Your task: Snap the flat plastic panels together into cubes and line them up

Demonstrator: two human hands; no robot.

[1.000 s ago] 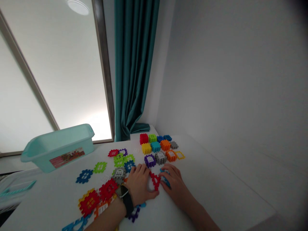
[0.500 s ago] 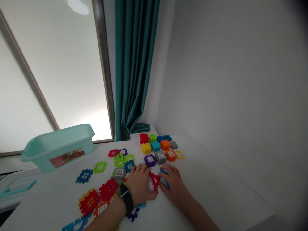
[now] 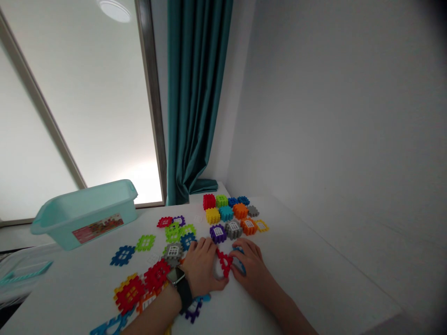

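My left hand [image 3: 202,267], with a dark watch on the wrist, pinches a red interlocking plastic piece [image 3: 223,262] that stands upright on the white table [image 3: 314,279]. My right hand [image 3: 252,267] curls around a blue piece [image 3: 240,265] pressed against the red one. Just beyond the hands lie a purple block [image 3: 218,232], a grey block [image 3: 233,229] and an orange block [image 3: 248,225], with a cluster of coloured cubes [image 3: 225,207] behind them.
Flat red, yellow, blue, green and purple pieces [image 3: 139,279] lie scattered to the left of my arm. A pale teal plastic bin [image 3: 85,214] stands at the table's back left. A teal curtain [image 3: 193,93] and a window are behind; a white wall runs along the right.
Both hands have stayed in place on the red and blue pieces, with only slight shifts of the fingers. The camera has barely moved.
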